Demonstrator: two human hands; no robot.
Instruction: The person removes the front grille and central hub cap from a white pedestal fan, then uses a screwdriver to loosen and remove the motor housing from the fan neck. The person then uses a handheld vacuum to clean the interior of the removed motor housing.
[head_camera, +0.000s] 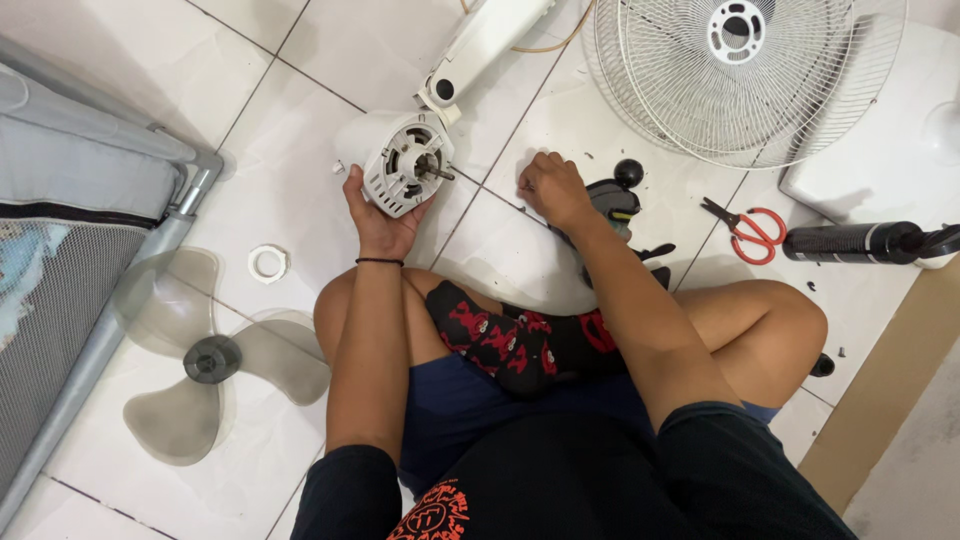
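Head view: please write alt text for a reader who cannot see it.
A person sitting on a tiled floor holds a white fan motor housing with the left hand; the right hand rests on the floor beside dark tools. A fan blade, grille and scissors lie nearby.

Single head cam, looking steeply down, close over lap, hands and tiled floor.

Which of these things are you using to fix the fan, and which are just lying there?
In use or part of the job:
left hand holding the fan motor
right hand on the floor by a dark tool
fan blade
grille
white ring

Just lying about:
scissors
black tube
grey cot
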